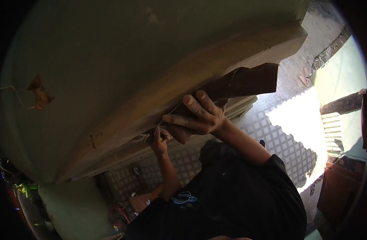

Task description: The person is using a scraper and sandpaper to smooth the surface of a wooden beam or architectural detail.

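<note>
Against the underside of a brown-edged ledge (231, 51) lies a dark reddish-brown sheet (249, 79), its material unclear, with a crease or thin line across it. My right hand (198, 115) rests flat over the sheet, fingers spread and dusty; part of the sheet shows below the palm. To its left, close to the sheet's edge, my left hand (159, 141) is closed around a tool with a yellow-and-black handle (150, 138). The tool's working end is too dim to tell its kind. A thin pale line runs between the two hands.
A green wall (111, 60) rises above the ledge, with a dry leaf (41, 93) hanging on a thread. Below is a patterned tile floor (279, 132), partly sunlit. A red cable (120, 211) lies at the lower left. A brown box-like object (336, 189) stands at the right.
</note>
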Demonstrator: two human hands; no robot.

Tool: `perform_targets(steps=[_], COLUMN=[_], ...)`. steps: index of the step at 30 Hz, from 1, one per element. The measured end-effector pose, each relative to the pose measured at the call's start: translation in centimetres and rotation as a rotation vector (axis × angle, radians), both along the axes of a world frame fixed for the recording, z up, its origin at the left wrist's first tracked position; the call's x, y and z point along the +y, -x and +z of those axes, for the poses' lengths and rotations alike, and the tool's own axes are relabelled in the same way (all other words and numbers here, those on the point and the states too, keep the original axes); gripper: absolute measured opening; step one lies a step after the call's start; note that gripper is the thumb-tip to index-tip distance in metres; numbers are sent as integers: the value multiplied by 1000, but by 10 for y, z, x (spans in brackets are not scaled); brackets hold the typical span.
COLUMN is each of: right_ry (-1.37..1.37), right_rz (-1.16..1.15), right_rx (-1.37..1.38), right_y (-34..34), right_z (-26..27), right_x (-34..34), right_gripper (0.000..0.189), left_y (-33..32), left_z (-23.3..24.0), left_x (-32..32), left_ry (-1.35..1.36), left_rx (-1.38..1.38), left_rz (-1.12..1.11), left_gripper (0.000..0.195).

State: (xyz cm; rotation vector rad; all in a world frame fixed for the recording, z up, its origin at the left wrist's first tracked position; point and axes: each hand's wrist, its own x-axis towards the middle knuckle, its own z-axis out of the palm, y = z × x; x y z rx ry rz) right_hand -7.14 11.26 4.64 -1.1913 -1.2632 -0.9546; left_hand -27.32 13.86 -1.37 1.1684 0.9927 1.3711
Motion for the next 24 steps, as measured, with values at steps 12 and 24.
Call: perform_targets(steps=[12,24], right_ry=[-162,-23], right_rz=[-125,-139], right_rx=[79,135], right_y=[-52,-120], right_z=[26,22], right_x=[5,-14], right_gripper=[43,81], left_y=[28,37], left_z=[-36,-38], left_x=[12,9], left_ry=[50,60], left_rx=[-164,-75], left_rz=[-119,-65], left_gripper=[34,29])
